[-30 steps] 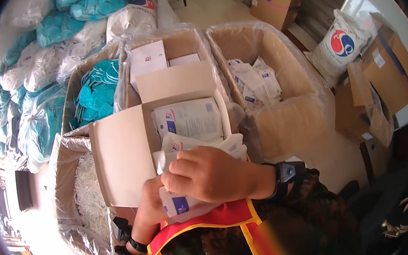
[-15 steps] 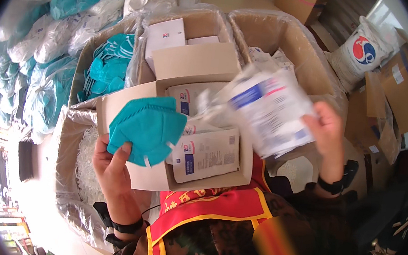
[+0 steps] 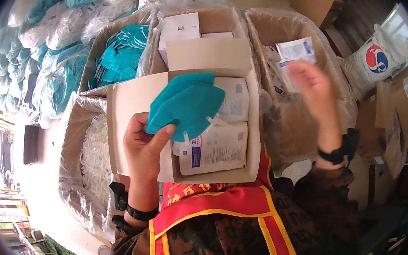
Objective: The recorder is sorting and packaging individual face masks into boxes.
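Mid-frame, a teal mask [image 3: 186,108] is standing out in a pinching left hand [image 3: 145,143]

Above an open carton [image 3: 132,120], the mask is showing a smooth face of flat, overlapping panels with angled corners, and small white tabs [image 3: 186,136] are sticking out along its lower right edges. The left hand is gripping its lower left part, the thumb pressing on the near face; the other fingers are largely hiding behind it. The mask is also covering parts of the printed white packets [image 3: 214,151] lying in the carton.

Toward the upper right of the frame, the right hand [image 3: 310,84] is blurring over a plastic-lined box [image 3: 304,120], overlapping a pale packet [image 3: 296,50]; whether it is gripping that packet, I cannot tell. Its fingertips are merging with the packets below.
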Tool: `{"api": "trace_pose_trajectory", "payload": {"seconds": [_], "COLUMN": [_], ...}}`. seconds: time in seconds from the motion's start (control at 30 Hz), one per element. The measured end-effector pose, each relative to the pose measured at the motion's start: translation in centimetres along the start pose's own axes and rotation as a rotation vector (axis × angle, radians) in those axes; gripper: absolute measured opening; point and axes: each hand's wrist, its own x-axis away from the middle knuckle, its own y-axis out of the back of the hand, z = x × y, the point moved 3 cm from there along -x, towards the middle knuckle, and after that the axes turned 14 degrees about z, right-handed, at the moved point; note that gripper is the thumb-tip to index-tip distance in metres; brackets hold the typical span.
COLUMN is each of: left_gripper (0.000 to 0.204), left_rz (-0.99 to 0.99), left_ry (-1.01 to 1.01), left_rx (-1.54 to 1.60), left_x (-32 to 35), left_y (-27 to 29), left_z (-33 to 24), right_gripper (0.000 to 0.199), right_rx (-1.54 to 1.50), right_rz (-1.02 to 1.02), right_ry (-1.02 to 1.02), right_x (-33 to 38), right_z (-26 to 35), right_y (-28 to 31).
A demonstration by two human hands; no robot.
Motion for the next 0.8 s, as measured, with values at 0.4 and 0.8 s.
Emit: {"api": "trace_pose_trajectory", "payload": {"seconds": [0.4, 0.8], "left_gripper": [0.020, 0.040], "left_rz": [-0.126, -0.098], "left_ry": [-0.110, 0.135], "left_rx": [-0.244, 0.670], "left_x": [0.1, 0.9], "left_y": [3.7, -0.4], "left_z": [-1.3, -2.0], "right_gripper": [0.014, 0.016], "right_rx": [-0.171, 0.189], "right_rz": [0.624, 0.223], "right_ry": [0.184, 0.425], "right_x": [2.9, -1.1], "right_z": [7.8, 9.1], "right_y": [-10.0, -13.3]}}
